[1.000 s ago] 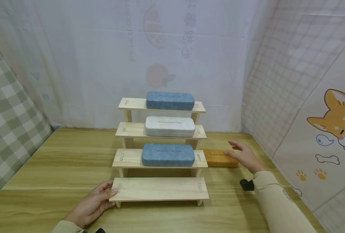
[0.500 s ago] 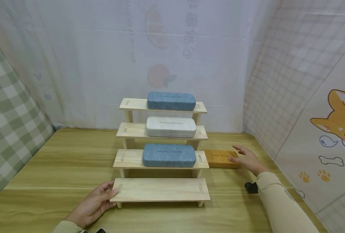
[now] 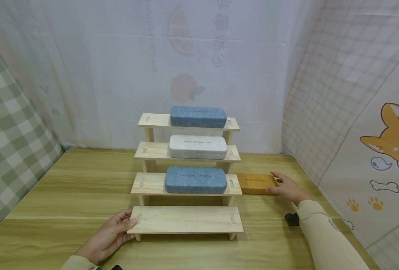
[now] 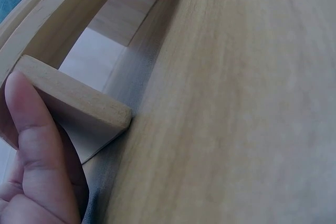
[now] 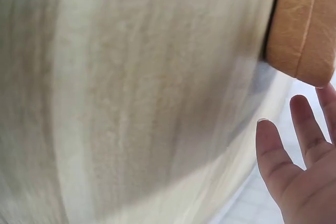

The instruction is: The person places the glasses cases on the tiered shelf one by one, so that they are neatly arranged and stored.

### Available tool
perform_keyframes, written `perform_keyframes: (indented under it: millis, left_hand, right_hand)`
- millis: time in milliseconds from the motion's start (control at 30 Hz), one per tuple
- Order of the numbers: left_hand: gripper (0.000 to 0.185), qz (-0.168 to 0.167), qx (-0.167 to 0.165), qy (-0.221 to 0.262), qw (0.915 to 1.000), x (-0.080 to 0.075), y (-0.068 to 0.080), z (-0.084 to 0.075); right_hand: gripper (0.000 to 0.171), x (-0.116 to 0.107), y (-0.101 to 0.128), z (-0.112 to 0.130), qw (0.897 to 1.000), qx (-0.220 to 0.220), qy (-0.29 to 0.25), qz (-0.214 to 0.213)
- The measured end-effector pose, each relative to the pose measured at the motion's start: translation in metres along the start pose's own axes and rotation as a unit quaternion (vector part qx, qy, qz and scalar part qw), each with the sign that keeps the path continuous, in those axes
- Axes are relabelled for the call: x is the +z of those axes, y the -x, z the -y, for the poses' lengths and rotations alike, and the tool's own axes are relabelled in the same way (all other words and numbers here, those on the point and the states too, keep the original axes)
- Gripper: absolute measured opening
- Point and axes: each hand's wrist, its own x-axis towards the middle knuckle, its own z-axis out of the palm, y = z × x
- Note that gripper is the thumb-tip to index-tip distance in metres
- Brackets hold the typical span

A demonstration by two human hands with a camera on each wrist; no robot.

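A stepped wooden display rack (image 3: 186, 219) stands on the table. My left hand (image 3: 109, 234) grips the left end of its lowest step, thumb on top; in the left wrist view a finger (image 4: 37, 145) lies against the wooden support (image 4: 79, 90). An orange glasses case (image 3: 254, 183) lies right of the rack, partly behind its third step. My right hand (image 3: 288, 189) is at the case's right end, thumb at the front corner and a finger near the back corner. In the right wrist view, its fingers (image 5: 310, 129) are spread and fairly straight beside the case (image 5: 299, 30).
A blue glasses case (image 3: 198, 117) sits on the top step, a white glasses case (image 3: 198, 147) on the second and another blue glasses case (image 3: 195, 180) on the third. Pale curtains (image 3: 111, 75) hang behind; a printed cloth (image 3: 347, 131) borders the right side.
My right hand has drawn back to the right from over the orange case to its end and lowered slightly. The left hand keeps its hold on the rack; the view shifts slightly.
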Motion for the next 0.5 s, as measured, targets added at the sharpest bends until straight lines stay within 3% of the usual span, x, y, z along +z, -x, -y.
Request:
perform_keyframes:
  millis: [500]
  left_hand:
    - [0.074,0.007,0.002,0.004,1.0000,-0.001,0.000,0.000]
  right_hand:
    - [0.096,0.005,-0.009,-0.014,1.000,0.008,-0.024,0.013]
